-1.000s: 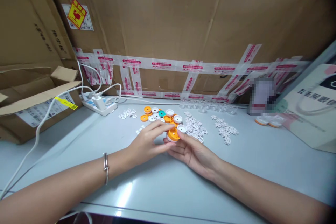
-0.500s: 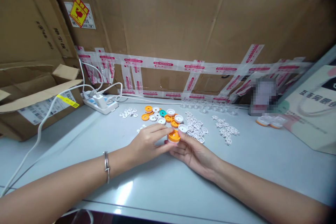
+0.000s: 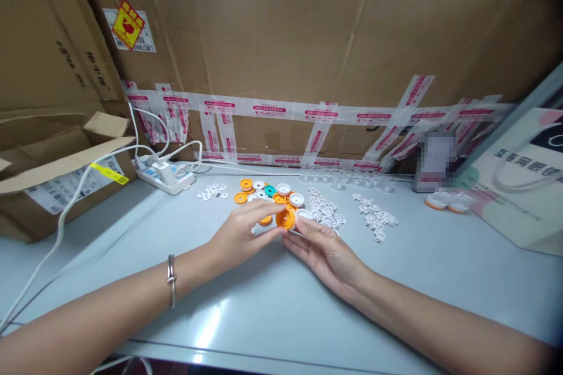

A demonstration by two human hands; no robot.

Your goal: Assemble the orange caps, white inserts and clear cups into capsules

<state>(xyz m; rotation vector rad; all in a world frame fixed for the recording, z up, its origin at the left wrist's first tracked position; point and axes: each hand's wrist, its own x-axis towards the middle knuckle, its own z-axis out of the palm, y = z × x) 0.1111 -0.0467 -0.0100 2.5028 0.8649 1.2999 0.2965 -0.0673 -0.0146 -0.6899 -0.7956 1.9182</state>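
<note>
Sitting between the lightly pinching hands (image 3: pixel 281 243), an orange cup (image 3: pixel 285 219) is gripped by both.

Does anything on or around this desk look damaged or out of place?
Yes, the packaging: the big carton at the back is creased, and its tape looks wrinkled and bunched near the lower left corner.

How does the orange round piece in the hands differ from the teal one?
The held orange piece is orange; the teal piece is blue-green. The orange piece is gripped between both hands' fingers, while the teal piece lies in the cluster on the table. Both are round.
</note>
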